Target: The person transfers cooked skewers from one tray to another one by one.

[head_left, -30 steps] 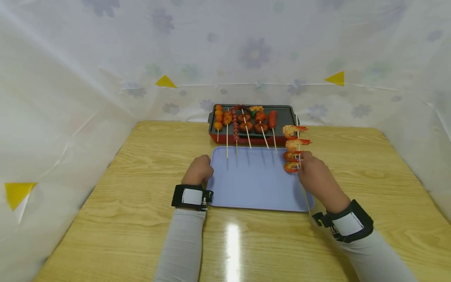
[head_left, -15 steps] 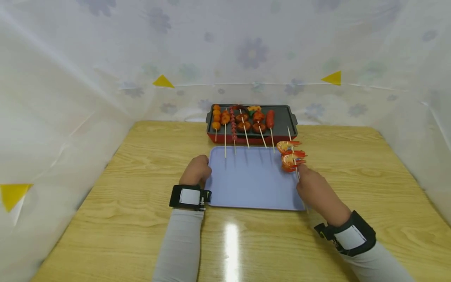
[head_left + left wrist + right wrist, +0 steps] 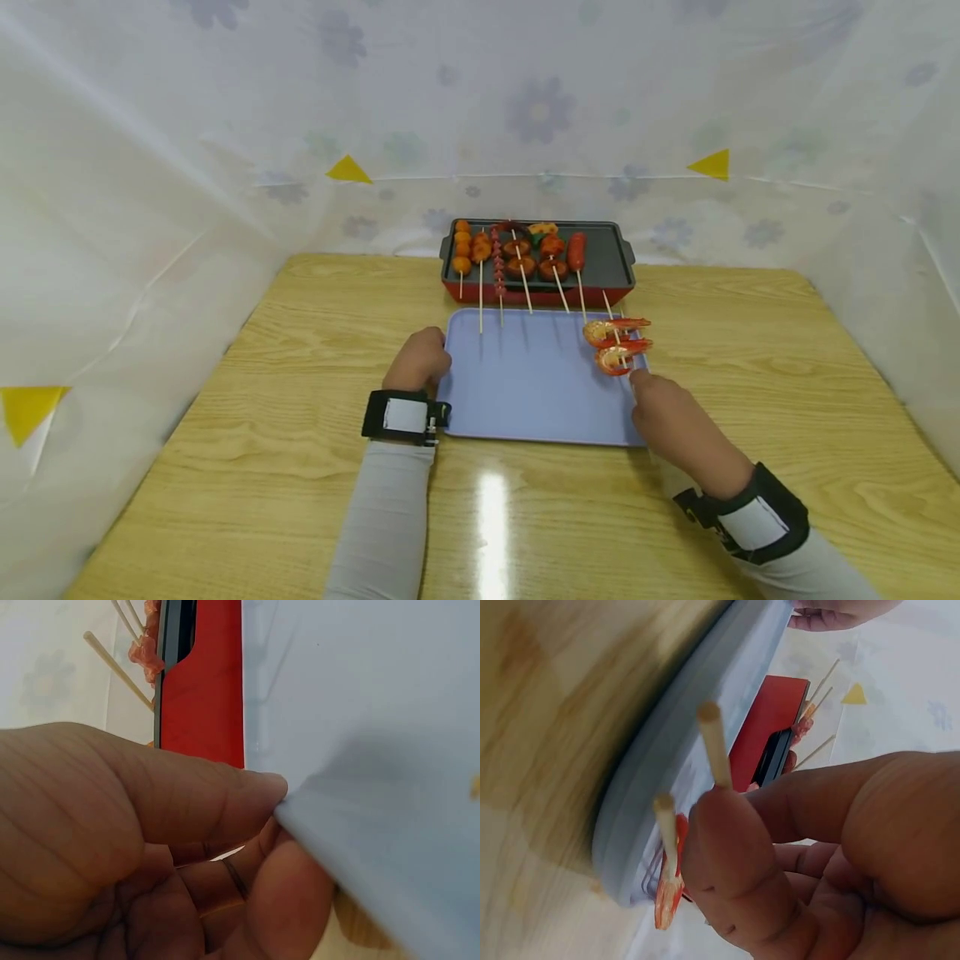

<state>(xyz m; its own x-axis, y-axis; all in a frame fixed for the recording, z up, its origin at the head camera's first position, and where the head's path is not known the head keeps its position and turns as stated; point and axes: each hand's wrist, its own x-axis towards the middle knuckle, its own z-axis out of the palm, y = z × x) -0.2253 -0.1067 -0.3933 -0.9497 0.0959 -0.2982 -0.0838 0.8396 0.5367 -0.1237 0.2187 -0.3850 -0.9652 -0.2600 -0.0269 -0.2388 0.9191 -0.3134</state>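
Note:
My left hand [image 3: 417, 360] pinches the left edge of a pale lavender tray [image 3: 540, 400]; in the left wrist view the thumb [image 3: 247, 791] lies on top and a finger underneath. Over the tray's right side, my right hand [image 3: 678, 425] grips a shrimp skewer [image 3: 618, 358], its orange-red shrimps beyond the fingers and its tip towards the back. Two stick ends show in the right wrist view: one stick [image 3: 714, 742] comes out between thumb and finger, a second stick [image 3: 664, 825] lies beside it. I cannot tell whether the hand holds both.
Behind the tray stands a red and black grill [image 3: 607, 250]. Several food skewers lie on it, among them a sausage skewer [image 3: 576, 252] and a mushroom skewer [image 3: 521, 267], with sticks reaching over the tray's back edge. A wooden table [image 3: 285, 467] is under everything; a flowered curtain [image 3: 540, 83] hangs behind.
My right hand has come down and nearer to me with the shrimp skewer, whose shrimps now lie low over the tray's right side. The left hand has stayed at the tray's edge.

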